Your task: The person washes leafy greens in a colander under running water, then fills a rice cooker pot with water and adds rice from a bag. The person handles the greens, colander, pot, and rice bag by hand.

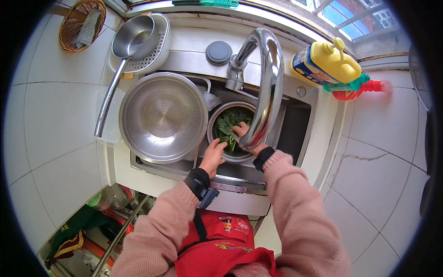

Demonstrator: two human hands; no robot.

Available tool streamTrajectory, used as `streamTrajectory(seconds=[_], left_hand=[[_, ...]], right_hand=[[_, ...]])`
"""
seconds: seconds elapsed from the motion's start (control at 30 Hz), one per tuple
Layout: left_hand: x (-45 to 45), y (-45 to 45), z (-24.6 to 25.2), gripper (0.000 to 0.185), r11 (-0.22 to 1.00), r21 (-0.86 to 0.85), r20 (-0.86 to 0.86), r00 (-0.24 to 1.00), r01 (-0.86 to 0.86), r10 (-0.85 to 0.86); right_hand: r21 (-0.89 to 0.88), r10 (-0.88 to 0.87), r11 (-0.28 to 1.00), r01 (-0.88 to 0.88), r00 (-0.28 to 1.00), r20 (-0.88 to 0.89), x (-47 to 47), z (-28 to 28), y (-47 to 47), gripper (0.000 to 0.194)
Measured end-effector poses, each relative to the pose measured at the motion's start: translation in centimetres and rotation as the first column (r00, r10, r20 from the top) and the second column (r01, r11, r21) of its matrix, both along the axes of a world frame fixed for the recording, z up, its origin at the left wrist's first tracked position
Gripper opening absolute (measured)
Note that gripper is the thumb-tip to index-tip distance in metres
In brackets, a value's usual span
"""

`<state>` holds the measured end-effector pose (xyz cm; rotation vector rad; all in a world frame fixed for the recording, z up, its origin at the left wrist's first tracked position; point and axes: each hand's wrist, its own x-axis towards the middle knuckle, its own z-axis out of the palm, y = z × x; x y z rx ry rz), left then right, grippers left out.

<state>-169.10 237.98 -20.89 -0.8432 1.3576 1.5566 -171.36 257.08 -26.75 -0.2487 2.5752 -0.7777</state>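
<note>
A round metal pot [211, 119] stands in the sink, with leafy greens [225, 119] inside it. My right hand [241, 129] reaches into the pot and its fingers touch the leaves. The curved chrome faucet [269, 86] covers part of that hand, so its grip is unclear. At the pot's near left rim is my left hand [214, 157], its fingers apart and their tips beside the green stems. Left of the pot, a wide perforated metal colander [162, 121] rests over the sink.
A long-handled metal saucepan [133, 36] lies on a white basket [162, 24] at the back left. Near it is a wicker basket [67, 31]. A yellow pump bottle [334, 64] and a red bottle [372, 86] occupy the right back. Below left, an open drawer has a metal rail [121, 235].
</note>
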Motion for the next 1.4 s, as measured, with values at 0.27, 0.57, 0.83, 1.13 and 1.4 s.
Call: streamTrajectory(seconds=[0.27,0.57,0.83,1.13,1.4], left_hand=[[-0.1,-0.3,0.3,0.063,0.999,-0.024,0.013,0.999,-0.036,0.036],[0.0,0.0,-0.3,0.043,0.999,-0.019,0.037,0.999,0.03,-0.03],[-0.3,-0.5,-1.6,0.042,1.0,0.004,0.008,1.0,-0.028,0.028],[1.1,-0.2,-2.7,0.06,0.893,-0.448,-0.149,0.989,-0.055,-0.014],[0.4,0.2,-2.8,0.077,0.972,-0.22,-0.046,0.996,-0.088,0.079]], right_hand=[[-0.149,0.062,0.985,-0.088,0.983,-0.171,2.2,5.3,1.1,0.086],[0.175,0.003,0.984,-0.034,0.985,0.173,0.1,-3.1,-2.5,0.063],[0.044,-0.298,0.95,0.309,0.94,-0.165,0.2,-0.5,0.1,0.042],[0.199,0.178,0.964,-0.178,0.984,0.018,4.9,2.7,-3.1,0.082],[0.429,-0.004,0.9,0.083,0.983,-0.181,2.2,-7.2,-2.6,0.047]])
